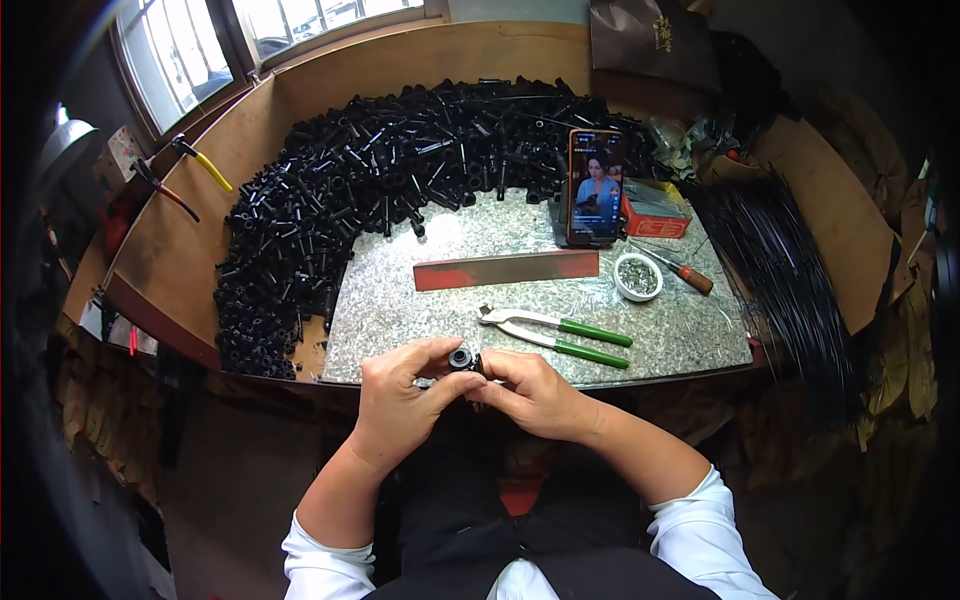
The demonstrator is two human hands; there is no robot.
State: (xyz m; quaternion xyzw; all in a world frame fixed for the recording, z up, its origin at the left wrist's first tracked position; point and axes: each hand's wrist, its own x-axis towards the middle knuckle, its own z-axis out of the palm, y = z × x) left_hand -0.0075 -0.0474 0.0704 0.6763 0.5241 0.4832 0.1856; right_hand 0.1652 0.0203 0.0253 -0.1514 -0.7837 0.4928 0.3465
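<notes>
Both my hands meet at the near edge of the speckled stone slab. My left hand (pixel 402 388) is closed around a small black tubular part (pixel 460 359), whose round hollow end faces up. From the right, the fingers of my right hand (pixel 532 390) pinch at the same part; whether they hold a second small piece is hidden. Just beyond my right hand lie pincers (pixel 560 335) with green handles, their jaws to the left. Farther back, a flat reddish-brown bar (pixel 507 270) lies across the slab. A white bowl (pixel 638 293) of small metal pieces stands to its right.
A large heap of black tubular parts (pixel 400 150) curves along the back and left. A phone (pixel 596 190) stands upright beside a red box (pixel 655 212). A screwdriver (pixel 690 278) lies by the bowl. Long black rods (pixel 780 270) are at right; yellow-handled pliers (pixel 205 165) hang on the wooden rim.
</notes>
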